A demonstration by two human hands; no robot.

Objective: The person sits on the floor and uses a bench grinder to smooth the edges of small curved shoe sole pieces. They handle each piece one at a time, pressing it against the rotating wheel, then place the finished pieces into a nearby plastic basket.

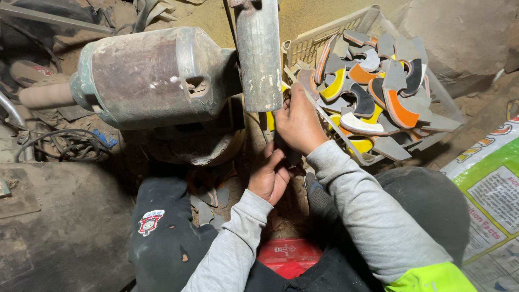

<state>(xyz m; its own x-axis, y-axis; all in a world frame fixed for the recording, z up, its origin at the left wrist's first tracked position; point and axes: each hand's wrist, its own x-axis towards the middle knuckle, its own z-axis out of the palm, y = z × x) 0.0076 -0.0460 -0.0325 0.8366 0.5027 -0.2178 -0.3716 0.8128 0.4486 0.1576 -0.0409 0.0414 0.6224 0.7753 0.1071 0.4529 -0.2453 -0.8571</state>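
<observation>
Rubber pieces (378,86), curved and coloured grey, orange, yellow and white, are heaped in one pale plastic crate (311,43) at upper right; too many overlap for a count. One large dusty motor (151,75) with one upright metal post (259,54) is seen above both hands. A yellow piece (270,120) is held at the post's foot, so feeding or trimming seems to be in hand; a steady, close hold is judged necessary next. Right hand (297,124) is clenched around it; left hand (270,173) is half-curled beneath, its grip unclear.
</observation>
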